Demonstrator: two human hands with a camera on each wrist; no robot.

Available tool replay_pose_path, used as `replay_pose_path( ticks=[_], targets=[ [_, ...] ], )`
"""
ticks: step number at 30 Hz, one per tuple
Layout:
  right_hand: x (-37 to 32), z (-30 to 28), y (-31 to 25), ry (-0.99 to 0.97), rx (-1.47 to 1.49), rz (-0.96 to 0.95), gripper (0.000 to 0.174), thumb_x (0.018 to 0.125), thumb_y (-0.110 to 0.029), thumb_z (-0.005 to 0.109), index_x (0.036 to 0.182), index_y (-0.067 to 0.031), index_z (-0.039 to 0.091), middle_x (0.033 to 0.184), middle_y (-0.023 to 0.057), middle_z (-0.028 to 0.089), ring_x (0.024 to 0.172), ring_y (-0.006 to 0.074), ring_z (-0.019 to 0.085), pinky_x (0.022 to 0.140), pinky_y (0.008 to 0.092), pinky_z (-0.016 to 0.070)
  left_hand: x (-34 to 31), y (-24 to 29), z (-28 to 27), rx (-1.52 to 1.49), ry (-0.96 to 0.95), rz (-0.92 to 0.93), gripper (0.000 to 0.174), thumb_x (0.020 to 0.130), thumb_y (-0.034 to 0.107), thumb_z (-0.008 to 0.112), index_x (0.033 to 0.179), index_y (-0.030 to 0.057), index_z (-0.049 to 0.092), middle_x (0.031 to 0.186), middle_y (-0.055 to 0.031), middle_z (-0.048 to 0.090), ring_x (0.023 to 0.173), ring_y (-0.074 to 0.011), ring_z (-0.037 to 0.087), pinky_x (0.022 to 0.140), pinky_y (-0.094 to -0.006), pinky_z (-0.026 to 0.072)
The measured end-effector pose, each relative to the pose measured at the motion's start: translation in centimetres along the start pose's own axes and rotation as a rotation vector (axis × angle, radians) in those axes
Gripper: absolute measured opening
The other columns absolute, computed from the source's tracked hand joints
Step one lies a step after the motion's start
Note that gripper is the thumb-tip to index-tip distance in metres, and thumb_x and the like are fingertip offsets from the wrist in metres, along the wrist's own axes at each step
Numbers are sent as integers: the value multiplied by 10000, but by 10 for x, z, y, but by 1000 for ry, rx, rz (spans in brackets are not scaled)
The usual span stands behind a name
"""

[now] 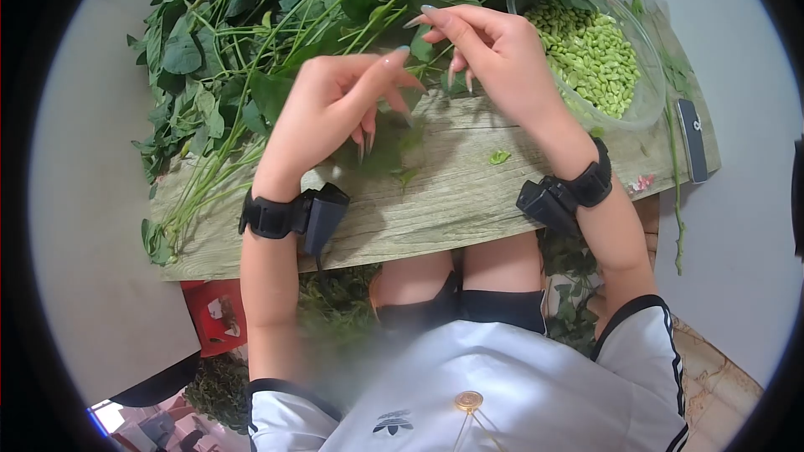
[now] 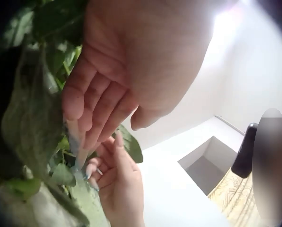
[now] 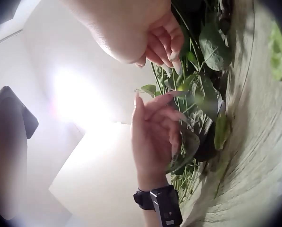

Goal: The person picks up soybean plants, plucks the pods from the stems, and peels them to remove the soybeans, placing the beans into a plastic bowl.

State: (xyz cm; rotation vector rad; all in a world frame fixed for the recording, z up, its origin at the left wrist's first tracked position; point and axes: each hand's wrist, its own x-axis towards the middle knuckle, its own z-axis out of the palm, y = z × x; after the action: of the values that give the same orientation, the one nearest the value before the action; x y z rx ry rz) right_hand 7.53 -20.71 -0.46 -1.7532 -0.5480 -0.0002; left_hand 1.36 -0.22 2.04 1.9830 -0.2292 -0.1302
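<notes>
My left hand (image 1: 335,105) hovers over the wooden tabletop with fingers loosely bent. In the right wrist view that left hand (image 3: 155,125) shows its fingers apart and nothing held. A blurred green leaf (image 1: 381,155) appears just below its fingers. Facing it, my right hand (image 1: 507,54) has its thumb and forefinger stretched toward the leafy stems (image 1: 335,25), the other fingers bent; nothing shows in its grasp. At the right, a clear plastic bowl (image 1: 653,75) holds shelled green beans (image 1: 595,59). Between the forearms lies a small green pod piece (image 1: 499,156).
A big heap of leafy bean plants (image 1: 209,59) covers the table's far and left side. A dark phone (image 1: 693,141) lies by the right edge of the tabletop (image 1: 452,201). Below on the left is a red container (image 1: 213,318); greenery lies around the person's legs.
</notes>
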Motion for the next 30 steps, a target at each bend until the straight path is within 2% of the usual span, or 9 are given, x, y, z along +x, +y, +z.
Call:
replay_pose_path(
  ticks=[5,10,11,13,16,18,25,28,30],
  targets=[
    [6,-2,-1,-89,-199,-68,251,982,-207,620,1156,-53,717,915,33,731,657,47,619,542,201,460,0,3,-24,15,239,181,274,977,277,639,1045,34,745,756,-12,710,536,-14,506,459,-185,376],
    [27,10,-3,30,-607,-550,200,931,-167,651,1077,-51,723,1042,86,727,767,246,683,683,331,525,7,-11,-24,492,483,211,254,849,264,770,996,63,723,799,-11,694,598,-70,556,544,-256,443],
    [27,14,-4,-12,-636,-460,216,923,-166,644,1095,-49,703,1125,92,701,895,322,670,772,373,544,9,-17,-24,570,490,270,224,837,246,769,971,74,715,838,-16,686,647,-121,585,583,-283,467],
    [34,25,7,10,-715,-513,244,925,-169,640,1139,-56,682,1152,87,690,924,313,671,782,373,552,14,-29,-22,634,509,358,183,806,133,780,963,73,708,878,5,634,594,-101,440,546,-250,381],
    [40,38,8,-16,-873,-482,326,919,-191,644,1223,-75,624,1226,65,645,996,288,665,808,379,572,17,-37,-17,597,528,330,187,824,136,767,988,76,700,882,-9,632,594,-129,469,554,-272,408],
    [45,44,11,42,-900,-569,205,863,-151,678,1033,-42,640,1092,79,631,930,264,677,722,373,584,19,-40,-15,637,540,347,184,839,141,754,1002,78,696,912,-24,649,604,-149,499,566,-292,428],
    [58,43,10,83,-938,-635,188,836,-152,707,982,-50,646,1043,68,614,938,260,665,711,369,581,21,-43,-16,668,617,421,191,878,159,718,1043,66,692,939,-38,673,623,-172,524,576,-301,430],
    [52,28,11,128,-677,-603,174,851,-155,711,989,-51,691,989,68,657,879,217,675,670,338,576,20,-41,-15,631,609,389,202,896,171,700,1069,67,689,950,-39,675,651,-168,531,589,-295,431],
    [46,17,12,64,-180,-168,181,889,-164,702,1037,-63,729,952,52,707,823,132,667,614,286,561,17,-37,-14,619,599,386,208,903,176,692,1081,69,688,964,-41,675,669,-163,535,598,-290,431]
  ],
)
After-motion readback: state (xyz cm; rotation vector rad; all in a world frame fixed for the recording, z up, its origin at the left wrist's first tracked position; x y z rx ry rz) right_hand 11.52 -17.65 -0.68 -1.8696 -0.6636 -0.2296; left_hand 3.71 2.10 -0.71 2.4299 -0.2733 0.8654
